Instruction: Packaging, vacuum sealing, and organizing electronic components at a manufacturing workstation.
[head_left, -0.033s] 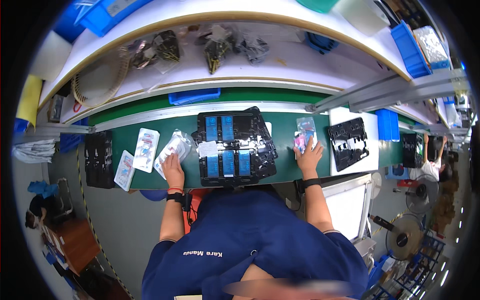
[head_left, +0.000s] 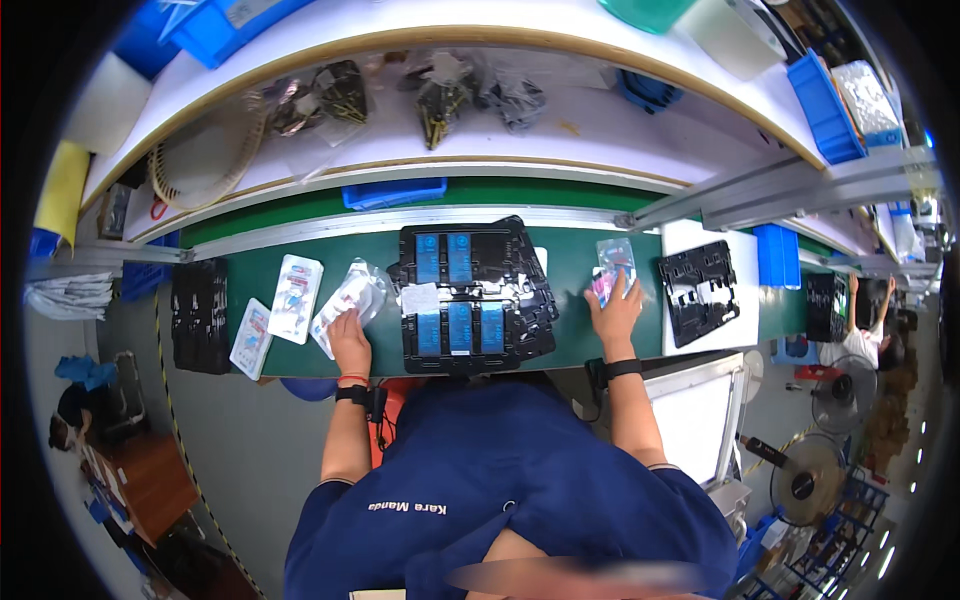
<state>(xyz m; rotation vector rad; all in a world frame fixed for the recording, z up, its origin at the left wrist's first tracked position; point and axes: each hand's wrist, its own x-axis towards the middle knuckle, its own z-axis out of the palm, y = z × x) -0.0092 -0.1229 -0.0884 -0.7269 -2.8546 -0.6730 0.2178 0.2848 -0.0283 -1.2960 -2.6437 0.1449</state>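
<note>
My left hand (head_left: pixel 350 340) rests with its fingers on the lower end of a white packet in clear film (head_left: pixel 354 292). Two more flat white packets (head_left: pixel 295 299) lie left of it, one of them (head_left: pixel 250 339) nearer the bench edge. My right hand (head_left: pixel 616 310) lies with spread fingers over a small clear plastic bag (head_left: pixel 614 256) that has pink and blue contents. Between my hands is a stack of black plastic trays (head_left: pixel 420 366). Blue rectangular pieces (head_left: pixel 458 328) sit in the top tray's pockets, and a pale paper slip (head_left: pixel 419 298) lies on it.
Right of my right hand, a black tray (head_left: pixel 697 292) lies on a white board (head_left: pixel 745 315). Black trays (head_left: pixel 200 318) are stacked at the green bench's left end. A blue bin (head_left: pixel 776 256) stands at the right. Behind runs a shelf (head_left: pixel 330 165) with bagged parts.
</note>
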